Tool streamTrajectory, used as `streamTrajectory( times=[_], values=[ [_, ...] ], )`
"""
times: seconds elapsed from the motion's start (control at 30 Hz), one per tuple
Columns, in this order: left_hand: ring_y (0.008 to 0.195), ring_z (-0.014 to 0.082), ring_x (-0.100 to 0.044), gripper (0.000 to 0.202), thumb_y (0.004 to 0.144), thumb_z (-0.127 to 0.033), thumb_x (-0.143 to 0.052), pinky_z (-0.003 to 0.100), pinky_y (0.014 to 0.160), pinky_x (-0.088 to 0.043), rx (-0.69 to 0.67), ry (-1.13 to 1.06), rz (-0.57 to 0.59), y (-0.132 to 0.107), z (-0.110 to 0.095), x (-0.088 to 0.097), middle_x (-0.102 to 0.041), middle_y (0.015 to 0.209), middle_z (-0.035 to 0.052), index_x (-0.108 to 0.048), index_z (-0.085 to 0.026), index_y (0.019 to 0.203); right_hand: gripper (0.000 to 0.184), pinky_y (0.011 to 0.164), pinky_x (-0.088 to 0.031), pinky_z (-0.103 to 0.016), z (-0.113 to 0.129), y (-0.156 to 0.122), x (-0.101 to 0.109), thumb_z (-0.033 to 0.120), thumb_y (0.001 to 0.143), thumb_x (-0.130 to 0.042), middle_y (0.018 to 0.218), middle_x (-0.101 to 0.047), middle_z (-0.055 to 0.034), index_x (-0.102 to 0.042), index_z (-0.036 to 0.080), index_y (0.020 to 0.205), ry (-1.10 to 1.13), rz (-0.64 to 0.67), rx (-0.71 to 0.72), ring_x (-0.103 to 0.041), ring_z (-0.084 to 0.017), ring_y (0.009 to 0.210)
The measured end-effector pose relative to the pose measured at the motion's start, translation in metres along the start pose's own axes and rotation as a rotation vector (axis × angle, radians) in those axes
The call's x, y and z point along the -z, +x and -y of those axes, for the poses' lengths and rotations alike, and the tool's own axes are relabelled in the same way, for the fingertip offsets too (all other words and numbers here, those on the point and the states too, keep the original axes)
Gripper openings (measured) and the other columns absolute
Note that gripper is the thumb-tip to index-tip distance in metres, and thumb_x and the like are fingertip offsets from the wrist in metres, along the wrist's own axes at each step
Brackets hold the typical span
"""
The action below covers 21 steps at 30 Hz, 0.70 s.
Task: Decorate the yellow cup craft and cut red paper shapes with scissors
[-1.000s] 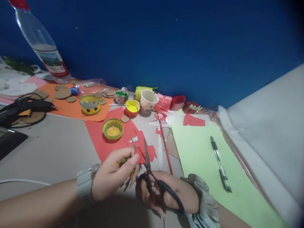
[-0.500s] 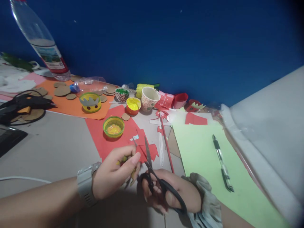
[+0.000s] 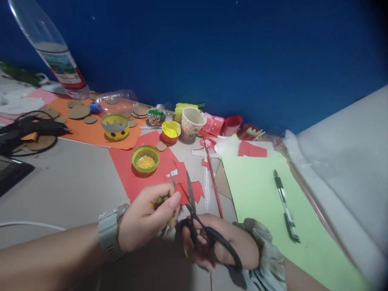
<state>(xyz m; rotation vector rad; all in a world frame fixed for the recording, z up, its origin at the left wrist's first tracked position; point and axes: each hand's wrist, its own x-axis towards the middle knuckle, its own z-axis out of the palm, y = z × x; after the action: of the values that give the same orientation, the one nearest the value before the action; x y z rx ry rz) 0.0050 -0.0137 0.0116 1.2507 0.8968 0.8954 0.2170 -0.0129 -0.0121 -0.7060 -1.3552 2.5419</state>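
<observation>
My left hand (image 3: 144,222), with a grey watch (image 3: 108,232) on the wrist, pinches a small piece of red paper (image 3: 182,193) low in the middle of the view. My right hand (image 3: 216,242) grips black-handled scissors (image 3: 202,228); their blades point up and away into that red piece. Something yellow shows between my left fingers, too small to name. A larger red sheet (image 3: 138,169) lies just beyond both hands, with a green bowl of yellow paint (image 3: 145,158) on it.
A light green sheet (image 3: 273,210) with a pen (image 3: 286,206) lies to the right. A red stick (image 3: 214,180) lies between. Cups and paint pots (image 3: 191,122) line the blue wall. An orange sheet (image 3: 91,135) with cardboard discs, a glue gun (image 3: 30,131) and a plastic bottle (image 3: 54,54) are at left.
Both hands have stayed together at the red piece and drifted slightly right in view; the scissor blades sit a little further into the paper. The camera has tilted slightly.
</observation>
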Motion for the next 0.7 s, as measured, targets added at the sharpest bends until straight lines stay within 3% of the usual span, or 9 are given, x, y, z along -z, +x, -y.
streamTrajectory(
  times=[0.3,0.7],
  values=[
    [0.04,0.0068,-0.042,0.039,0.098,-0.039,-0.042,0.02,0.04,-0.032,0.009,0.022,-0.007,0.0011,-0.001,0.0,-0.05,0.05,-0.0047,-0.043,-0.02,0.064,0.049,0.042,-0.034,-0.017,-0.0032,0.0015,-0.0036,0.06,0.088,-0.056,0.068,-0.053,0.0005,-0.06,0.012,0.096,-0.032,-0.023,0.039,-0.042,-0.006,0.048],
    [0.041,0.0075,-0.042,0.039,0.096,-0.043,-0.044,0.02,0.041,-0.032,0.02,0.002,-0.021,0.0016,-0.0012,-0.0006,-0.051,0.051,-0.0041,-0.044,-0.02,0.064,0.057,0.044,-0.036,-0.017,-0.0004,0.0014,0.0001,0.066,0.082,-0.06,0.069,-0.052,0.0008,-0.057,0.01,0.096,-0.051,0.032,0.053,-0.044,-0.006,0.05]
  ],
)
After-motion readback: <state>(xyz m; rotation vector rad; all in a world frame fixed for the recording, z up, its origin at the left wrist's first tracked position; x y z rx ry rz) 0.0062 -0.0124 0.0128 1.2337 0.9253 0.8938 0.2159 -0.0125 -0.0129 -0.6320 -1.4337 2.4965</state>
